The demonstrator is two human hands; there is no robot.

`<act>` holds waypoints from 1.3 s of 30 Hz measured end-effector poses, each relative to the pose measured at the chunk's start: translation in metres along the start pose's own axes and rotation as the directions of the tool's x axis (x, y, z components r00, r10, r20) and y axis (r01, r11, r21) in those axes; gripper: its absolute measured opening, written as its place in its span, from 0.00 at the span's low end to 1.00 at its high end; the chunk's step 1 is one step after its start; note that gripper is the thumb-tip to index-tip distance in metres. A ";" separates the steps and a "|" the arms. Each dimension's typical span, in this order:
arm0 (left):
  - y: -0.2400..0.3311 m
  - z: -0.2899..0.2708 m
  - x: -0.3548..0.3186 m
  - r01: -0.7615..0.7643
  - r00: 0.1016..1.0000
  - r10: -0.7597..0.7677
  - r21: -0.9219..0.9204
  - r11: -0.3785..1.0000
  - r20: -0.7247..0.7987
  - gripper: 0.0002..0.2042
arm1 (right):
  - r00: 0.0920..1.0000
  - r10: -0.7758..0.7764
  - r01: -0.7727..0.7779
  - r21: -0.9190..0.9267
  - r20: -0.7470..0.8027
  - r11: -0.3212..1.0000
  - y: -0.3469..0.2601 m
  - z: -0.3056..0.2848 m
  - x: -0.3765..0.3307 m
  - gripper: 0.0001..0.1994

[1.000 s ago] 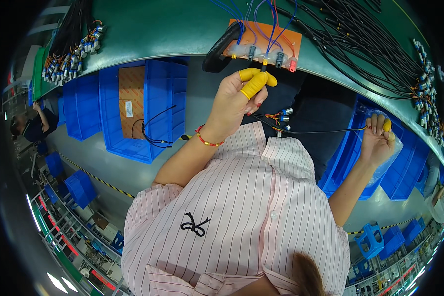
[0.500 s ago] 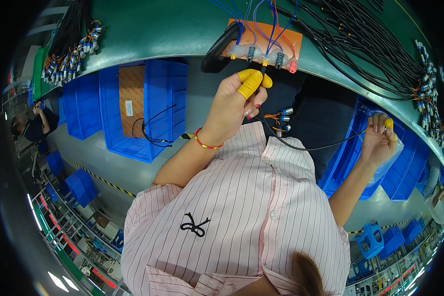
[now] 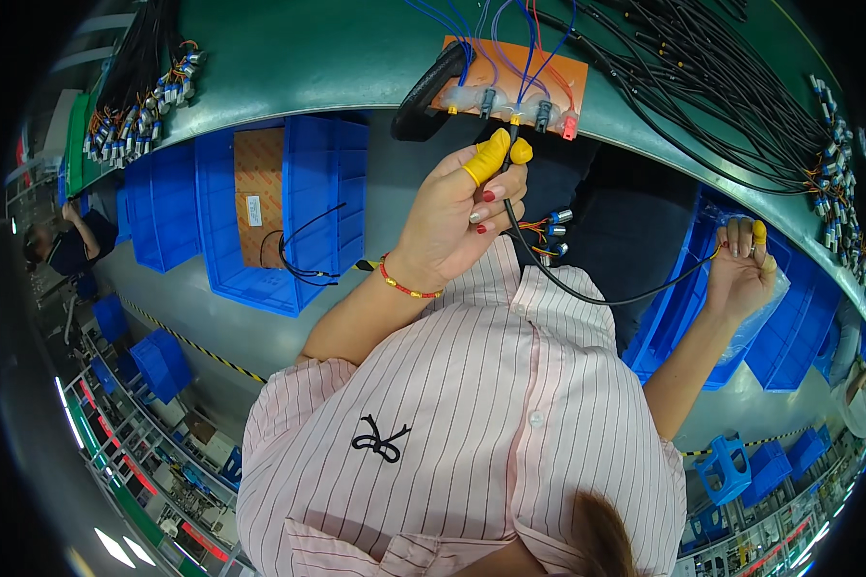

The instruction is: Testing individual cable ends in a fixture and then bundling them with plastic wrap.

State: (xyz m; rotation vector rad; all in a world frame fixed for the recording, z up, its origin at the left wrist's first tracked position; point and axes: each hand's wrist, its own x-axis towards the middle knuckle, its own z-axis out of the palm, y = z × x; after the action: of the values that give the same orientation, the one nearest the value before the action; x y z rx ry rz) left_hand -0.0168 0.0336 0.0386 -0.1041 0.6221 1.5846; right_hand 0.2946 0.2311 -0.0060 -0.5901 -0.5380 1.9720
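My left hand (image 3: 452, 216), with yellow finger cots on thumb and forefinger, pinches one end of a thin black cable (image 3: 587, 296) just below an orange fixture board (image 3: 558, 67) with small sockets and blue and red wires. The cable sags in a curve across my lap to my right hand (image 3: 741, 274). That hand, also in yellow cots, grips the far end over a blue bin (image 3: 683, 298) lined with a clear plastic bag (image 3: 770, 308). A cluster of small connectors (image 3: 553, 231) hangs by my left hand.
The green worktable (image 3: 308, 48) carries bundles of black cables (image 3: 722, 77) and connector ends at both sides. A black looped handle (image 3: 423, 91) lies beside the board. Blue bins (image 3: 308, 192) and a cardboard box (image 3: 258, 192) stand under the table at left. Another person (image 3: 63, 245) works at far left.
The cable, stretched nearly straight a second ago, now hangs slack. My left hand has brought its end closer to the board's sockets; my right hand has hardly moved.
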 end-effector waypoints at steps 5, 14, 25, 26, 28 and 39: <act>-0.001 0.005 0.001 -0.024 0.999 0.024 0.002 1.000 -0.044 0.12 | 1.000 -0.006 0.006 -0.015 -0.010 1.000 0.002 0.000 0.003 0.18; 0.007 -0.009 0.011 -0.040 0.998 0.028 0.235 0.971 0.054 0.15 | 0.998 -0.065 0.066 -0.078 0.011 0.995 0.000 0.011 -0.003 0.04; -0.003 -0.006 0.016 -0.137 0.989 0.148 0.394 0.909 0.002 0.14 | 0.990 -0.142 0.142 -0.045 0.003 0.989 -0.015 -0.001 -0.023 0.05; -0.006 -0.005 0.016 -0.151 0.986 0.165 0.405 0.902 0.000 0.14 | 0.990 -0.141 0.142 -0.044 0.022 0.989 -0.016 -0.001 -0.023 0.05; -0.009 -0.003 0.008 -0.177 0.982 0.187 0.501 0.847 0.029 0.13 | 0.987 -0.160 0.161 -0.022 0.025 0.987 -0.020 -0.001 -0.027 0.04; -0.015 0.044 0.000 -0.280 0.958 0.164 0.637 0.718 0.236 0.14 | 0.923 -0.363 0.375 -0.086 0.125 0.923 -0.093 0.016 -0.012 0.07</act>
State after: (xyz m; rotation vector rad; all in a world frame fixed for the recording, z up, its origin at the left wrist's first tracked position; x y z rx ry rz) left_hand 0.0108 0.0534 0.0708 0.6631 1.0700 1.4869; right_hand 0.3532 0.2585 0.0643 -0.4139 -0.7680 1.6275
